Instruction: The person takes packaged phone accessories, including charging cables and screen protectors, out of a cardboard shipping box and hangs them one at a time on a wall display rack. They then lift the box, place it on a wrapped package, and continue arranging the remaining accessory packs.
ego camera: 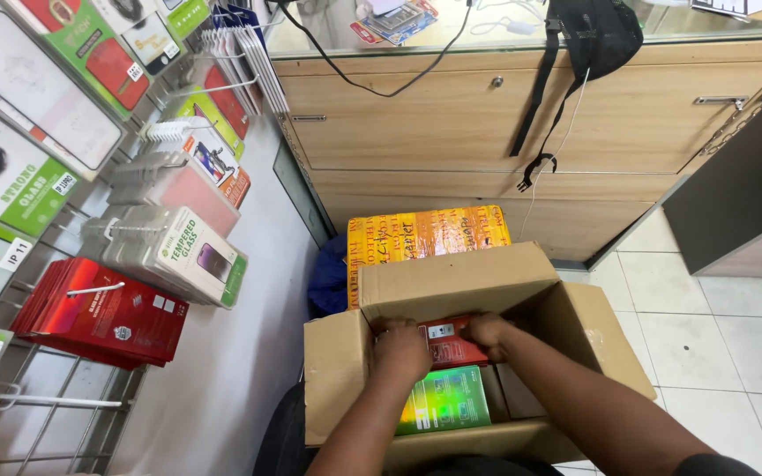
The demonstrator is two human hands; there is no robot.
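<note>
An open brown cardboard box (451, 282) sits low in front of me on the floor. Both my hands reach into it. My left hand (401, 350) and my right hand (490, 332) grip the two ends of a stack of flat red packets (451, 342) standing at the box's far side. A shiny green packet (447, 399) lies flat in the box nearer to me, partly under my left forearm.
A yellow-orange taped parcel (425, 232) stands behind the box. A wire rack (90, 220) on the left wall holds several hanging packets, red, grey and green. A wooden counter with drawers (504, 123) is ahead, a black bag (597, 40) hanging from it. White floor tiles (725, 326) lie to the right.
</note>
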